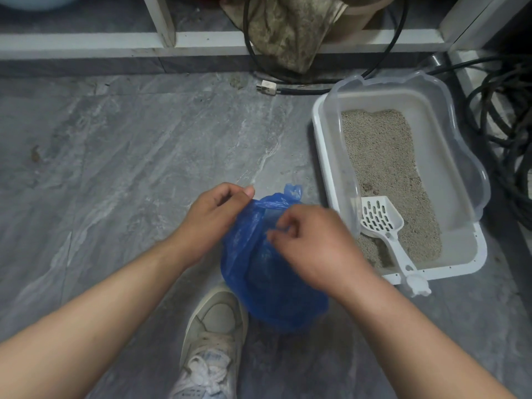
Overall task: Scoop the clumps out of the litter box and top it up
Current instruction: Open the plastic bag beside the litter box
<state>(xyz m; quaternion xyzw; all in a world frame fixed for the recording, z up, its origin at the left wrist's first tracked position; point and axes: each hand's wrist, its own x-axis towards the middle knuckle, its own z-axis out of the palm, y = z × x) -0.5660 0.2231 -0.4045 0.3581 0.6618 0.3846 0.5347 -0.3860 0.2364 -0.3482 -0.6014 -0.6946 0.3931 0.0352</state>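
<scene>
A blue plastic bag (267,272) is gripped at its gathered top by both hands: the left hand (214,216) has its fingers curled over the bag's upper left edge, and the right hand (313,246) pinches a fold of the plastic just beside it. The bag hangs low between the forearms, and its bottom partly hides the toe of a pale laced shoe (211,341) on the grey stone floor (115,156). To the right of the hands, a white litter box (460,254) with a clear raised rim is set on the floor. Grey litter (383,168) is spread inside it. A white slotted scoop (383,223) is laid in the litter, its handle resting over the near rim. Beyond the box, black cables (506,116) are coiled, and a stained cloth (288,30) is draped over a white frame (201,41).
</scene>
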